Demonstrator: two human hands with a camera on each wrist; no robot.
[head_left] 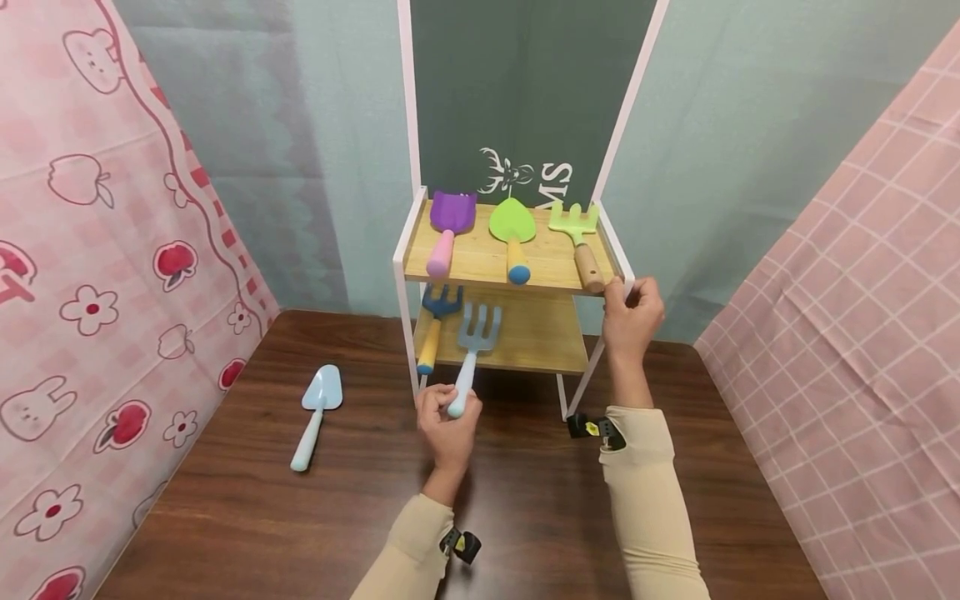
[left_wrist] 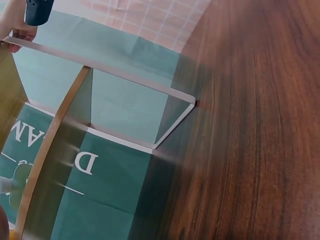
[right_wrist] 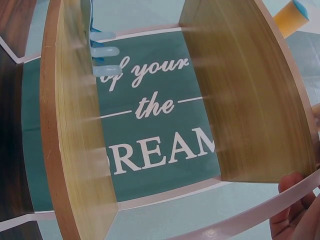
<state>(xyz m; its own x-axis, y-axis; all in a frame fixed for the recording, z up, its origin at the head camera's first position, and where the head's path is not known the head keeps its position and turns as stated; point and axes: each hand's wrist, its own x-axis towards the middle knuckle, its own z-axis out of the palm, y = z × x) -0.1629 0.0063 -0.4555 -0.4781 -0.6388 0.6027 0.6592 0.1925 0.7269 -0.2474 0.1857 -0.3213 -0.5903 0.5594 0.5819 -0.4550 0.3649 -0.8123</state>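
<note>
My left hand (head_left: pixel 448 421) pinches the pale handle of a light blue hand fork (head_left: pixel 478 333), whose tines point toward the lower shelf board (head_left: pixel 536 333). On that board, left of the fork, lies a dark blue hand fork (head_left: pixel 431 337) with a yellow handle. At the rack's upper right front corner, my right hand (head_left: pixel 633 317) grips the white frame (head_left: pixel 628 279); the right wrist view shows its fingers (right_wrist: pixel 287 182) around the bar. Just above this hand lies a green hand rake (head_left: pixel 581 237) with a wooden handle, on the upper board.
A purple shovel (head_left: pixel 452 212) and a green trowel (head_left: pixel 513 221) also lie on the upper board (head_left: pixel 480 267). A light blue trowel (head_left: pixel 322 392) lies on the brown table (head_left: pixel 247 500), left of the rack. Behind the rack hangs a dark green banner (head_left: pixel 525 83).
</note>
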